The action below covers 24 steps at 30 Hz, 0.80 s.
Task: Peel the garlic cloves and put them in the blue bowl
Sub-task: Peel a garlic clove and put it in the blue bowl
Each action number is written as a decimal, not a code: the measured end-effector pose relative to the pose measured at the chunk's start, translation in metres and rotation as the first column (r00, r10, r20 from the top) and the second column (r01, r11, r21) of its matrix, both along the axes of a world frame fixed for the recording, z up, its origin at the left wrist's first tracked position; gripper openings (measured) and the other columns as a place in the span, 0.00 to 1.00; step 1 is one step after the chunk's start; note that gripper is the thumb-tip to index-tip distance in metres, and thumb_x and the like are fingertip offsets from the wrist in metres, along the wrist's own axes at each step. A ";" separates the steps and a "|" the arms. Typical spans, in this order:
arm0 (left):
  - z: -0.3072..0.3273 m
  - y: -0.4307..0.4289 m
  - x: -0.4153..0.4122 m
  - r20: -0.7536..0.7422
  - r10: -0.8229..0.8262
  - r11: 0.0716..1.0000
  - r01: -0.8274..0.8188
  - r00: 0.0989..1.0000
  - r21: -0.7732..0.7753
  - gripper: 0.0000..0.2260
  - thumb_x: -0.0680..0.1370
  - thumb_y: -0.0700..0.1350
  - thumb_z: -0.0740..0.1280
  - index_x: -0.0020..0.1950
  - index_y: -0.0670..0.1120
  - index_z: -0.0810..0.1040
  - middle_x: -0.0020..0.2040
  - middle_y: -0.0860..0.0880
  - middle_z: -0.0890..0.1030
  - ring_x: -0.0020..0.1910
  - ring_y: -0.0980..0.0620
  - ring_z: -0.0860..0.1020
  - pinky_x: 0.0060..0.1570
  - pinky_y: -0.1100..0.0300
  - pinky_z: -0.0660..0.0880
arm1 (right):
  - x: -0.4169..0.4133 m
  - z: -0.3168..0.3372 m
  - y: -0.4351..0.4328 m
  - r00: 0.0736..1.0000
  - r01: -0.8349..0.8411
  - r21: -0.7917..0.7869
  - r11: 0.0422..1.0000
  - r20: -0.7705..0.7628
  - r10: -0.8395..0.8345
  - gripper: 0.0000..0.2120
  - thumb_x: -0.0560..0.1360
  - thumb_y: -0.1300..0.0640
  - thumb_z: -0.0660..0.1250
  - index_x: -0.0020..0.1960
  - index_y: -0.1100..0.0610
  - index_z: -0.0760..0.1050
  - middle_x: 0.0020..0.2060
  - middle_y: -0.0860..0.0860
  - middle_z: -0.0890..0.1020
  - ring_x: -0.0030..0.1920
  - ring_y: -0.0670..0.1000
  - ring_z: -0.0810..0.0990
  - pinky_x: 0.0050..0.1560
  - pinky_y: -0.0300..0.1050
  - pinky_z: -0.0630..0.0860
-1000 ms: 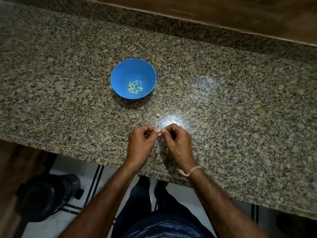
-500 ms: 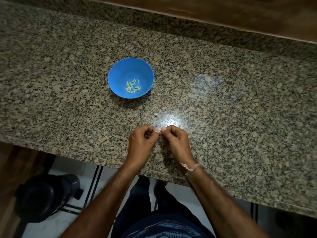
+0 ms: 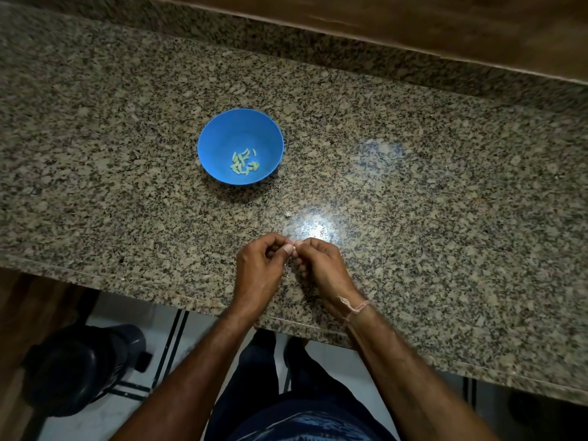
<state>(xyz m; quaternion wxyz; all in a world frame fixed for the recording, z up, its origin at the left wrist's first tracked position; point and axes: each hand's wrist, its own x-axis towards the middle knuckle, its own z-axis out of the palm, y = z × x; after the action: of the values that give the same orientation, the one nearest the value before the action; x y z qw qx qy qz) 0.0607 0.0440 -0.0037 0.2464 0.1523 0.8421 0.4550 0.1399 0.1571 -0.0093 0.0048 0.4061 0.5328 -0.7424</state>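
Observation:
A blue bowl (image 3: 240,128) stands on the speckled granite counter (image 3: 413,202), with several pale peeled garlic cloves (image 3: 244,161) at its bottom. Nearer the counter's front edge, my left hand (image 3: 259,270) and my right hand (image 3: 321,268) meet fingertip to fingertip. Both pinch one small garlic clove (image 3: 294,248) between thumbs and curled fingers; only a pale sliver of it shows. The hands hover below and to the right of the bowl.
A tiny pale scrap (image 3: 287,214) lies on the counter between bowl and hands. A raised granite ledge (image 3: 318,52) runs along the back. Below the front edge, a dark round object (image 3: 79,367) stands on the floor at the left.
The hands have stayed joined on the clove, with only small finger shifts. The view has drifted slightly, so bowl and hands sit a little higher in frame.

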 end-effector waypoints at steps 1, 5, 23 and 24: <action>0.000 -0.001 -0.001 0.003 0.004 1.000 -0.004 1.000 -0.020 0.02 0.80 0.45 0.72 0.50 0.48 0.84 0.42 0.55 0.84 0.43 0.62 0.81 0.40 0.72 0.75 | 0.000 0.000 -0.001 0.999 -0.033 0.087 0.996 -0.012 0.035 0.11 0.84 0.57 0.65 0.46 0.64 0.76 0.33 0.49 0.75 0.30 0.43 0.71 0.30 0.36 0.69; -0.002 -0.002 -0.004 0.022 0.000 0.998 0.001 1.000 -0.060 0.03 0.81 0.45 0.72 0.48 0.48 0.84 0.42 0.54 0.83 0.42 0.58 0.81 0.38 0.70 0.73 | 0.000 0.001 -0.003 0.987 -0.155 0.453 0.878 0.026 0.161 0.12 0.84 0.57 0.65 0.43 0.60 0.74 0.33 0.48 0.74 0.29 0.38 0.70 0.31 0.30 0.69; 0.002 -0.006 -0.007 -0.186 -0.174 0.984 0.163 0.967 -0.076 0.07 0.81 0.40 0.68 0.44 0.47 0.76 0.40 0.53 0.79 0.40 0.56 0.77 0.36 0.65 0.69 | -0.002 0.004 -0.001 0.996 -0.072 -0.175 0.982 0.033 0.079 0.12 0.84 0.58 0.61 0.43 0.57 0.74 0.33 0.49 0.72 0.30 0.45 0.68 0.33 0.38 0.67; 0.002 -0.006 -0.008 -0.106 -0.152 0.987 0.146 0.983 -0.068 0.07 0.82 0.42 0.67 0.44 0.48 0.77 0.40 0.54 0.80 0.39 0.58 0.77 0.35 0.68 0.69 | -0.002 0.003 -0.004 0.996 -0.091 -0.011 0.996 0.004 0.091 0.11 0.85 0.58 0.61 0.43 0.57 0.73 0.34 0.49 0.73 0.31 0.44 0.69 0.33 0.37 0.68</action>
<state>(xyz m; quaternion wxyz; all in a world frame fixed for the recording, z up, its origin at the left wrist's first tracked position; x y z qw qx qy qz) 0.0526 0.0380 -0.0015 0.2373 0.2324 0.8539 0.4007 0.1383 0.1535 -0.0062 0.0423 0.3832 0.5467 -0.7434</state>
